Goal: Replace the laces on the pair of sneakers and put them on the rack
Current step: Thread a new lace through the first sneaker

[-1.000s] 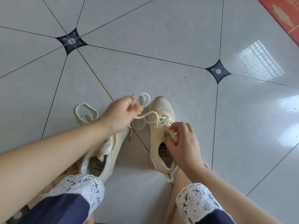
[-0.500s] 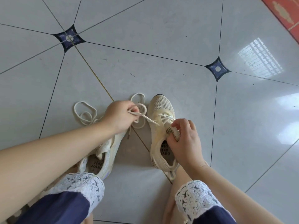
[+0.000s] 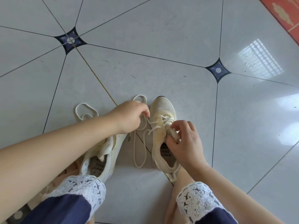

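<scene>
Left hand [image 3: 129, 116]: fingers curled, pinching the lace [image 3: 152, 122], which runs a short way right from the fingertips into the eyelets. Right hand [image 3: 186, 143] pinches the tongue [image 3: 174, 135], steadying the sneaker [image 3: 163, 107], toe pointing away. The left hand is nearer the lace, its forearm over the unlaced sneaker [image 3: 103, 152]. Spare lace [image 3: 85, 109] lies left of that wrist.

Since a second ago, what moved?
Left hand, pinching the lace, shifted slightly toward the laced sneaker; the lace's slack loop between the two sneakers grew longer. Right hand still holds that sneaker's tongue; the other sneaker and the loose lace stayed put.
</scene>
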Demonstrator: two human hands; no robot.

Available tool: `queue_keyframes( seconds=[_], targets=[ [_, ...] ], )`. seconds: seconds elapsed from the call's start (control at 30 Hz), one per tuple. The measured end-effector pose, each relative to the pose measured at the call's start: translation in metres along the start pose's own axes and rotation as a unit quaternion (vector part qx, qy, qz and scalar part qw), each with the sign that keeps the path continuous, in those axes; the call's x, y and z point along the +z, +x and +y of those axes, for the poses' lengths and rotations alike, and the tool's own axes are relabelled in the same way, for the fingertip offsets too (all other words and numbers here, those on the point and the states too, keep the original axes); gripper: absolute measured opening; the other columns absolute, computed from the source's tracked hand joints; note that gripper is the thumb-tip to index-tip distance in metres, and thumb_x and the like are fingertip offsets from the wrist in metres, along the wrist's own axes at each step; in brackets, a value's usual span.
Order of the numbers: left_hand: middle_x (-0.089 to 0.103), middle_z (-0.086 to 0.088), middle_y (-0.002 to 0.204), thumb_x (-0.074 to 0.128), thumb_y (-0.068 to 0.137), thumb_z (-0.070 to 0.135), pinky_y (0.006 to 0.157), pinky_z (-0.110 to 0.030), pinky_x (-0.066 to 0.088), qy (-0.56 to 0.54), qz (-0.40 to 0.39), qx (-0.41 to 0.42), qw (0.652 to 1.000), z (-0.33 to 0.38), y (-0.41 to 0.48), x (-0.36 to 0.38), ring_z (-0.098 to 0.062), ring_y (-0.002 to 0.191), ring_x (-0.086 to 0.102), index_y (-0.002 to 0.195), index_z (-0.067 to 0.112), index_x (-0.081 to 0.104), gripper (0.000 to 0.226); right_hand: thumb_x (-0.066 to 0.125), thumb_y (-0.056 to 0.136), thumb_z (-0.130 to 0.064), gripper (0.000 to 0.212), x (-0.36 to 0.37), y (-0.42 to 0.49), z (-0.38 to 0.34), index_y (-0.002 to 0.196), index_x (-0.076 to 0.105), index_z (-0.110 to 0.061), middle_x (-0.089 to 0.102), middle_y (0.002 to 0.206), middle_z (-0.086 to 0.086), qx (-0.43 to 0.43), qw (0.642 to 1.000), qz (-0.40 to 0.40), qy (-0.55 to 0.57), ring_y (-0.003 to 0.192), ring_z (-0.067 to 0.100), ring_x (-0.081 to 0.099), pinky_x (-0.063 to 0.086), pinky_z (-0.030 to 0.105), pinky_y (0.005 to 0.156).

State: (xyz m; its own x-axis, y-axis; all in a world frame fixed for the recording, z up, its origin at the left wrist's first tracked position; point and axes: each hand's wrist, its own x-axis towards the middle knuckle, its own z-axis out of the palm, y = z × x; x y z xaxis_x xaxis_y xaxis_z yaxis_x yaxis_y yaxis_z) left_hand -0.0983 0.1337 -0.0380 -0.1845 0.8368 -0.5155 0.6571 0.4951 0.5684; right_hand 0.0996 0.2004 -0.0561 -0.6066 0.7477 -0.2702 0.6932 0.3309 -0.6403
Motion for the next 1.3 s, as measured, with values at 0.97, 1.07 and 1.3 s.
queue_keyframes(
  seconds=[0.97,1.07,1.3],
  targets=[
    [0.07,-0.001,0.077,0.05,0.092,0.009,0.051,-0.023,0.038,-0.524,-0.081,-0.008,0.848,0.064,-0.005,-0.01,-0.008,0.045,0.041,0.096,0.01,0.049,0.004,0.036,0.085,-0.055,0.061,-0.043,0.053,-0.032,0.098,0.067,-0.004,0.067,0.074,0.007,0.176,0.823,-0.192,0.505,0.089,0.029,0.061,0.045,0.036,0.09],
    [0.069,0.001,0.071,0.052,0.09,0.005,0.048,-0.021,0.033,-0.427,-0.122,-0.003,0.896,0.054,-0.011,-0.003,-0.008,0.042,0.037,0.091,0.008,0.053,0.003,0.046,0.087,-0.038,0.034,-0.05,0.064,-0.039,0.098,0.063,-0.011,0.068,0.073,-0.002,0.215,0.76,-0.186,0.585,0.071,0.013,0.063,0.046,0.026,0.076],
    [0.064,0.005,0.054,0.049,0.082,0.001,0.045,-0.014,0.039,-0.237,-0.034,-0.094,0.966,0.013,-0.017,-0.007,-0.004,0.039,0.044,0.078,0.015,0.059,0.018,0.04,0.097,-0.02,0.025,-0.085,0.079,-0.016,0.092,0.064,-0.016,0.054,0.058,-0.009,0.267,0.715,-0.064,0.643,0.058,0.004,0.052,0.042,0.018,0.066]
  ],
)
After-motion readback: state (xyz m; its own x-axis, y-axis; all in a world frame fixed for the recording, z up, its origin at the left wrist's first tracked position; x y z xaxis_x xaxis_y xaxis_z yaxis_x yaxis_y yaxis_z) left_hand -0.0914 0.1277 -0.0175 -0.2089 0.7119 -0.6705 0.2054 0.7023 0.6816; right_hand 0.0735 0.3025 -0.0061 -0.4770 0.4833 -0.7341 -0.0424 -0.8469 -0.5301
